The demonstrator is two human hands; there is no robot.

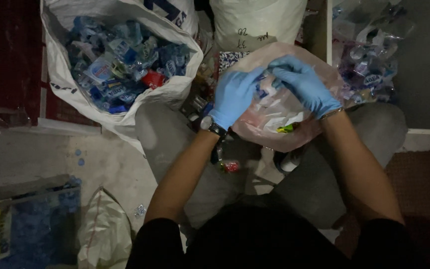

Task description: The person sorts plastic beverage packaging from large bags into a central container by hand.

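While both blue-gloved hands meet over a clear pinkish bag (274,112) on the lap | left hand (235,94) and right hand (302,84) pinch a small plastic piece (264,83) | step looks like sorting scraps | next calls for a firm pull apart | white sack (167,94) of blue labels sits left.

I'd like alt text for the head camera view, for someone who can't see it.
Seen from above, a seated person's blue-gloved left hand and right hand grip a pinkish clear plastic bag over their knees. A white sack of blue plastic labels stands at upper left.
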